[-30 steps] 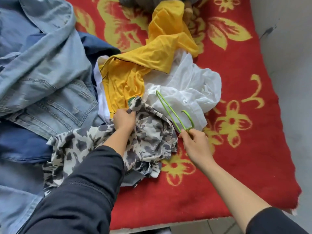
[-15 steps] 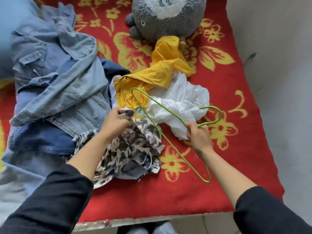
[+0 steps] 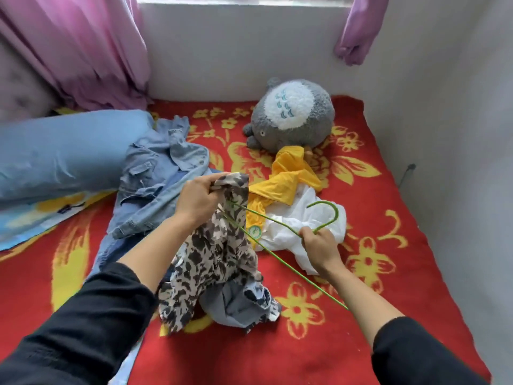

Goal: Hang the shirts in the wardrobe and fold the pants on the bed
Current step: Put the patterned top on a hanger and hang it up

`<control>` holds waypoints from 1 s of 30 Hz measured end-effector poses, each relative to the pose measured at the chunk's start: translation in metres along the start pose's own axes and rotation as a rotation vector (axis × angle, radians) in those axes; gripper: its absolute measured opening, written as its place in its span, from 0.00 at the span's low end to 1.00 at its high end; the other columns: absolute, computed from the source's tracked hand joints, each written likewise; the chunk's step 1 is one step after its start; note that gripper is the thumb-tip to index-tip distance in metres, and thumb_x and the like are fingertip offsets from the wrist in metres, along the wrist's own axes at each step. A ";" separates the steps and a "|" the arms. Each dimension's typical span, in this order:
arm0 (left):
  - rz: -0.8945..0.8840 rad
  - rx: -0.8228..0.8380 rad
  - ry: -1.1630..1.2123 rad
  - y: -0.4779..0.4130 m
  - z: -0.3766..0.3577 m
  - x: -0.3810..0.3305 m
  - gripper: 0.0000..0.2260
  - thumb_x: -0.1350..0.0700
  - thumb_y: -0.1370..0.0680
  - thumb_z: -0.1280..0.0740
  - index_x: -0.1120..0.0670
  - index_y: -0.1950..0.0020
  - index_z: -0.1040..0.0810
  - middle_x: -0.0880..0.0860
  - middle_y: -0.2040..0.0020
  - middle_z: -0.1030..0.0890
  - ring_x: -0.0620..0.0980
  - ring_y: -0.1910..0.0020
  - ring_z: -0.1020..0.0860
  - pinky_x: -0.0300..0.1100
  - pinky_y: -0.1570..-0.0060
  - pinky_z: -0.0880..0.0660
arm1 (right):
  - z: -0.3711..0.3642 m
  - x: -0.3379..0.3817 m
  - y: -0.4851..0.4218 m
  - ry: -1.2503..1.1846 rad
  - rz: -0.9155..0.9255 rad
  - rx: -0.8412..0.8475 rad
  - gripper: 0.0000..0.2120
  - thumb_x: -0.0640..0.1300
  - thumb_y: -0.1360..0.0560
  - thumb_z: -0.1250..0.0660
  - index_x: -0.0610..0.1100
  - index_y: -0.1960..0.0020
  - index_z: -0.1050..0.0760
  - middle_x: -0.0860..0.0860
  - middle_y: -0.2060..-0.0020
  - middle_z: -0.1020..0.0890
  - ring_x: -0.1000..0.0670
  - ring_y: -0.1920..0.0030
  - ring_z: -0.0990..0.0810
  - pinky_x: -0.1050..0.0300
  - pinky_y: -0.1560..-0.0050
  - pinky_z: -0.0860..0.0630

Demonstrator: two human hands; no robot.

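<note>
My left hand (image 3: 197,198) grips the top edge of a black-and-white patterned shirt (image 3: 216,262) and holds it up off the bed; its lower part bunches on the red blanket (image 3: 416,218). My right hand (image 3: 319,245) grips a green wire hanger (image 3: 280,259) just below its hook. One arm of the hanger runs into the shirt by my left hand. A yellow shirt (image 3: 288,179) and a white shirt (image 3: 286,232) lie crumpled behind the hanger. A light denim garment (image 3: 158,179) lies to the left over darker blue denim.
A grey plush toy (image 3: 291,115) sits at the back of the bed against the white wall. A blue pillow (image 3: 61,151) lies at the left, with pink curtains (image 3: 83,51) hanging above it. A grey wall runs along the bed's right side.
My left hand has lifted the patterned shirt off the bed. My right hand has turned the hanger and pushed one arm into the shirt. My view has tilted up, showing the wall and curtains.
</note>
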State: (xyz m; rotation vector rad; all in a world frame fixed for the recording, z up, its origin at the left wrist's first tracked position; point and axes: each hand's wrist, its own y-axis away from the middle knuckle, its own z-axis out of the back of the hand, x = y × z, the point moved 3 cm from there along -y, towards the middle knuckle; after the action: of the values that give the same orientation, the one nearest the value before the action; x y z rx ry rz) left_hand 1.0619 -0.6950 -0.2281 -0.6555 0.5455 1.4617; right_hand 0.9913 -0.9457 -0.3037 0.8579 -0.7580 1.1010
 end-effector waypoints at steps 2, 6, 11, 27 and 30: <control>-0.065 0.047 -0.016 0.003 0.015 -0.017 0.21 0.67 0.28 0.35 0.49 0.39 0.19 0.53 0.51 0.16 0.47 0.61 0.20 0.36 0.66 0.28 | -0.003 0.024 -0.002 0.010 0.048 0.006 0.18 0.50 0.34 0.42 0.46 0.78 0.43 0.54 0.83 0.39 0.52 0.77 0.41 0.50 0.70 0.42; -0.194 0.065 0.087 0.004 0.047 -0.055 0.26 0.72 0.31 0.39 0.50 0.40 0.19 0.49 0.47 0.17 0.36 0.64 0.21 0.35 0.62 0.21 | -0.015 0.077 -0.011 0.099 0.186 -0.004 0.22 0.49 0.26 0.39 0.45 0.75 0.39 0.47 0.75 0.30 0.46 0.70 0.33 0.47 0.66 0.34; -0.351 0.032 0.196 -0.003 0.086 -0.097 0.22 0.71 0.29 0.37 0.45 0.49 0.17 0.44 0.52 0.16 0.34 0.58 0.20 0.26 0.56 0.27 | -0.008 0.155 -0.022 0.121 0.344 -0.084 0.26 0.50 0.23 0.41 0.43 0.77 0.41 0.49 0.79 0.33 0.47 0.76 0.34 0.49 0.70 0.40; -0.103 0.001 0.089 -0.026 0.175 -0.101 0.17 0.66 0.31 0.32 0.46 0.50 0.18 0.48 0.55 0.16 0.40 0.65 0.21 0.33 0.67 0.25 | 0.031 0.229 -0.049 0.038 0.504 0.261 0.22 0.40 0.29 0.35 0.48 0.78 0.39 0.52 0.81 0.38 0.53 0.78 0.42 0.59 0.75 0.44; -0.137 0.051 0.180 -0.023 0.164 -0.111 0.15 0.65 0.30 0.29 0.45 0.50 0.18 0.48 0.54 0.16 0.38 0.63 0.20 0.34 0.65 0.23 | 0.005 0.232 -0.043 -0.056 0.494 0.286 0.23 0.40 0.29 0.36 0.48 0.80 0.39 0.53 0.82 0.38 0.53 0.79 0.43 0.62 0.76 0.44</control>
State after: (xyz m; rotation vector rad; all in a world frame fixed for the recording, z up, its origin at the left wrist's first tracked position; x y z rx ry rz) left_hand 1.0708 -0.6600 -0.0318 -0.7731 0.6622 1.2644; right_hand 1.0969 -0.8596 -0.1114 0.9706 -0.8996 1.6589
